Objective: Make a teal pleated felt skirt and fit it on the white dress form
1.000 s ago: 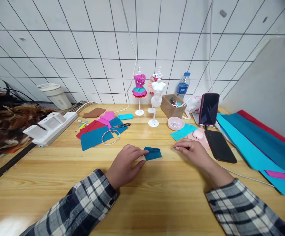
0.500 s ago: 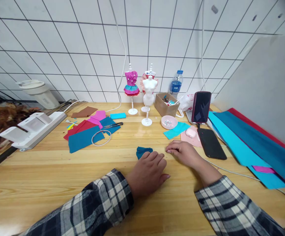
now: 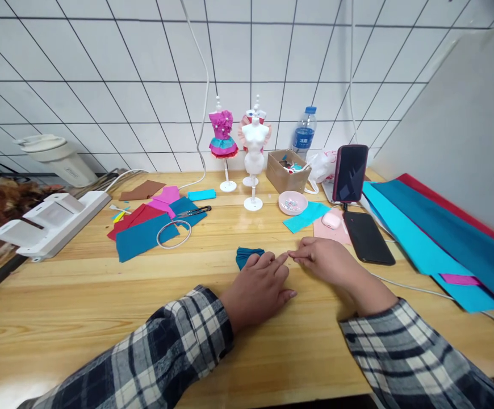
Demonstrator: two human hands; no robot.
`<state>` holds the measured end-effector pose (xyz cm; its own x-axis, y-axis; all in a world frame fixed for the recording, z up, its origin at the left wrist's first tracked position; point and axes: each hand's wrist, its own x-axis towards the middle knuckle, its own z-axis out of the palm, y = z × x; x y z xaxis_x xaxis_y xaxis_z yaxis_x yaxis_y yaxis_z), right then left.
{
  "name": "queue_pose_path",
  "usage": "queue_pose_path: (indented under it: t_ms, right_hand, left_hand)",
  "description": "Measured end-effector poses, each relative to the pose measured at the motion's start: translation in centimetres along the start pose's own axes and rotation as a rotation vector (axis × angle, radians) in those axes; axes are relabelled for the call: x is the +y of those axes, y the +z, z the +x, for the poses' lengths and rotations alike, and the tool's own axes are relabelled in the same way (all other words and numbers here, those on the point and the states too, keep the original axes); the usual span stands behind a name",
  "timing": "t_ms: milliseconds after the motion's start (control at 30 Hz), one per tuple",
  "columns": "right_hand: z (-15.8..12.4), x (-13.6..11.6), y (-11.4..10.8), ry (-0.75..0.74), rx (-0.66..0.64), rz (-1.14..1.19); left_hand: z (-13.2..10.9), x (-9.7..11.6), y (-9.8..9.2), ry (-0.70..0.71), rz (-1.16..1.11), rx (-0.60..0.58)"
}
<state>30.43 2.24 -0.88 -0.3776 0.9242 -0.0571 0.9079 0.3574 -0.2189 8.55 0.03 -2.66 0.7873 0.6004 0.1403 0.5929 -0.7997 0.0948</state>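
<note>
A small folded, pleated piece of teal cloth [image 3: 247, 254] lies on the wooden table [image 3: 102, 295] just ahead of my hands. My left hand [image 3: 259, 288] rests flat, palm down, with its fingers spread. Those fingertips cover the near edge of the cloth. My right hand [image 3: 330, 261] lies to the right, its fingers pressed together and pointing left. Its tips meet my left forefinger. Whether anything is pinched in them is hidden. Both sleeves are plaid.
Behind stand a bare white mannequin [image 3: 254, 152] and a dressed pink one [image 3: 221, 135]. Nearby are a bead dish [image 3: 293, 202], a cardboard box [image 3: 287, 172], a bottle [image 3: 305, 132] and two phones [image 3: 351, 172]. Cloth scraps [image 3: 145, 236], scissors [image 3: 192, 212] and a ring [image 3: 174, 234] lie left. Big cloth sheets [image 3: 434, 238] lie right.
My left hand let go of the cloth's left edge, slid right and settled flat in front of it. My right hand edged left until the fingertips met. The view shifted a little.
</note>
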Motion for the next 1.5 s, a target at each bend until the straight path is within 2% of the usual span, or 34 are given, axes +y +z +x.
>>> queue_pose_path:
  t_ms: [167,433,600,733,900,1233,1333,1500]
  right_hand:
    - [-0.5,-0.5,-1.0,0.051,-0.096,-0.104]
    - [-0.5,1.4,0.1,-0.004,-0.097,0.055]
    - [-0.3,1.9,0.7,0.002,-0.067,0.190]
    - [-0.1,2.3,0.9,0.003,-0.080,0.238]
    - [-0.5,1.7,0.4,0.004,-0.086,0.129]
    - [-1.7,0.6,0.6,0.014,-0.078,-0.055]
    - [-1.7,0.9,0.8,0.022,-0.065,-0.012]
    - [-1.1,1.6,1.0,0.052,-0.083,0.160]
  left_hand:
    - [0.2,0.0,0.0,-0.005,0.003,-0.017]
    - [1.2,0.1,-0.6,-0.008,0.023,-0.044]
    - [2.2,0.0,-0.7,0.053,0.102,-0.027]
    - [1.9,-0.6,-0.7,0.109,0.140,-0.013]
    - [1.1,-1.3,-0.4,0.100,0.093,-0.008]
    - [1.9,-0.5,-0.3,0.019,-0.008,-0.078]
    - [2.0,-0.5,-0.3,0.024,0.020,-0.071]
    - [2.2,0.0,-0.3,0.126,0.175,-0.024]
